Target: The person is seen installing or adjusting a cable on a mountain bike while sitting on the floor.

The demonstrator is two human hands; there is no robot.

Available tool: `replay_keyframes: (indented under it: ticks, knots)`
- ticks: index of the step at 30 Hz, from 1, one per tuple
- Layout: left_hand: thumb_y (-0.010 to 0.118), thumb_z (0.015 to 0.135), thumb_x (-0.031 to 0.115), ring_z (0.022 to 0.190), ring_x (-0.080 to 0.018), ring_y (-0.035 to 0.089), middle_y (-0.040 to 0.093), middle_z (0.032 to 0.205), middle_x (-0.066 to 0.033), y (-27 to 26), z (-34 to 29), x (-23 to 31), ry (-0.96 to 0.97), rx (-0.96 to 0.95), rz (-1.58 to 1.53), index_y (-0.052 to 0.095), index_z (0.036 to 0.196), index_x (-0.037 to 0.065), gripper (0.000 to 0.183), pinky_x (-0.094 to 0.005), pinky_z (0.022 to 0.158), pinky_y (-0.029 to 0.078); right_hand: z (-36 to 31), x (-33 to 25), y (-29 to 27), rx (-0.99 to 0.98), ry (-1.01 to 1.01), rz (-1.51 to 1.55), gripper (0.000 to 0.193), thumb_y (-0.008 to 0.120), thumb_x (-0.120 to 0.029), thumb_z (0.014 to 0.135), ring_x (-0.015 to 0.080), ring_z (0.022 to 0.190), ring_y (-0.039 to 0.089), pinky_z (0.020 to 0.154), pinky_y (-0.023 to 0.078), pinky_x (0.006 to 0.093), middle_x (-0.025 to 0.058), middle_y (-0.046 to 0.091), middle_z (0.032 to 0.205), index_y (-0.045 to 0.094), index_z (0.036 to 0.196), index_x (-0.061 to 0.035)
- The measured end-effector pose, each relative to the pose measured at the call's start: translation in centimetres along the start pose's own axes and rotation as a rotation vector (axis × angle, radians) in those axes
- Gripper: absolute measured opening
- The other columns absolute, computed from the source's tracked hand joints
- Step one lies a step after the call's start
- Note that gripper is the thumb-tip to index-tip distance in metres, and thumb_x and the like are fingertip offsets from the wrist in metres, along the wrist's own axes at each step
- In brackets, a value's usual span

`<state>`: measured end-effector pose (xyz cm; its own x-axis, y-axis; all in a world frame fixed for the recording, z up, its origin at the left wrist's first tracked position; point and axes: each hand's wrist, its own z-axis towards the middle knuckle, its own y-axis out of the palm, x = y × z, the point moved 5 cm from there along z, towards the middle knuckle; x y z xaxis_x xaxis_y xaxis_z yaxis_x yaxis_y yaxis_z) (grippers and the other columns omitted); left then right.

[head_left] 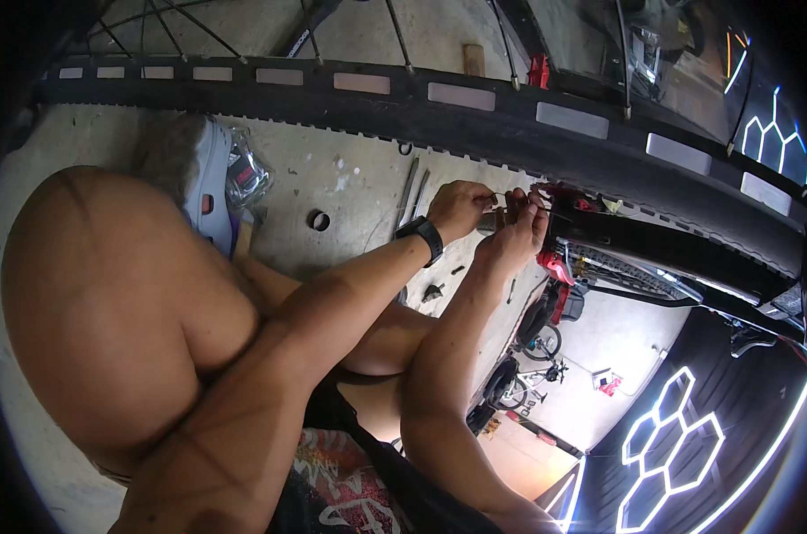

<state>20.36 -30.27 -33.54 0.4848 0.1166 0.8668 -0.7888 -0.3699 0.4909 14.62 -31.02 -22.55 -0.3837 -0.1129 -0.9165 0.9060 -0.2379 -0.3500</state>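
My left hand point(459, 209), with a black watch point(425, 238) on its wrist, has fingertips pinched by a thin dark piece too small to name. Close beside it on the right, my right hand point(513, 236) has its fingers bent together against a small dark part. Both hands are just below a bicycle wheel's wide black tyre point(421, 123), next to a red metal part point(559, 192) on the bicycle. What the right fingers grip is mostly hidden. Further right, a second red part point(556, 267) shows under the right hand.
On the floor are a black ring point(319, 220), long metal rods point(410, 190), small dark parts point(433, 292) and a clear plastic packet point(247, 173) beside my shoe point(209, 178). My bent knee point(92, 285) fills the left. Bicycles point(523, 383) and hexagon lights point(675, 445) stand beyond.
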Motion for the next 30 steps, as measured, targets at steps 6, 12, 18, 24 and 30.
replay_keyframes:
  ticks: [6, 12, 18, 24, 30]
  knots:
    - [0.065, 0.095, 0.013, 0.083, -0.0241, 0.075, 0.078, 0.094, -0.0119, 0.4, 1.6, 2.0, 0.004, 0.026, 0.041, 0.078, 0.099, 0.003, 0.017, -0.0356, 0.076, 0.058, 0.2, -1.5, 0.3, 0.056, -0.015, -0.005, 0.017, 0.05, -0.014, 0.106, 0.0188, 0.104, 0.066, 0.088, 0.045, 0.0366, 0.0071, 0.071, 0.111, 0.064, 0.116, -0.0089]
    - [0.065, 0.094, 0.013, 0.085, -0.025, 0.075, 0.077, 0.097, -0.0127, 0.3, 1.8, 3.4, -0.107, 0.015, 0.014, 0.079, 0.1, 0.007, 0.017, -0.0369, 0.077, 0.058, -0.2, -2.6, 1.2, 0.039, -0.019, 0.158, 0.024, 0.047, -0.01, 0.105, 0.0208, 0.106, 0.063, 0.091, 0.045, 0.0364, 0.0065, 0.068, 0.115, 0.063, 0.122, -0.0072]
    - [0.063, 0.086, 0.012, 0.089, -0.0341, 0.072, 0.075, 0.094, -0.0138, 0.7, 1.4, 6.4, -0.116, -0.145, 0.196, 0.079, 0.096, 0.011, 0.019, -0.043, 0.079, 0.057, 0.1, -2.9, 0.1, 0.045, -0.105, 0.19, 0.023, 0.047, -0.007, 0.104, 0.0224, 0.102, 0.064, 0.09, 0.052, 0.0362, 0.0128, 0.068, 0.111, 0.062, 0.119, 0.0024]
    - [0.06, 0.084, 0.016, 0.09, -0.0364, 0.071, 0.074, 0.094, -0.0157, 1.0, 1.3, 5.8, -0.166, -0.288, 0.217, 0.079, 0.093, 0.011, 0.021, -0.0461, 0.079, 0.055, 0.6, -1.9, -0.9, 0.027, -0.173, 0.09, 0.019, 0.051, -0.007, 0.105, 0.0221, 0.091, 0.067, 0.084, 0.055, 0.0344, 0.0158, 0.07, 0.101, 0.063, 0.111, 0.0069]
    - [0.06, 0.084, 0.021, 0.095, -0.0364, 0.071, 0.074, 0.1, -0.0185, 1.4, 3.5, 3.3, -0.037, -0.528, 0.536, 0.079, 0.091, 0.011, 0.023, -0.044, 0.083, 0.055, -0.4, -0.5, -0.9, 0.111, -0.179, -0.068, 0.022, 0.052, -0.01, 0.105, 0.02, 0.082, 0.068, 0.077, 0.055, 0.0318, 0.0161, 0.072, 0.092, 0.065, 0.106, 0.007]
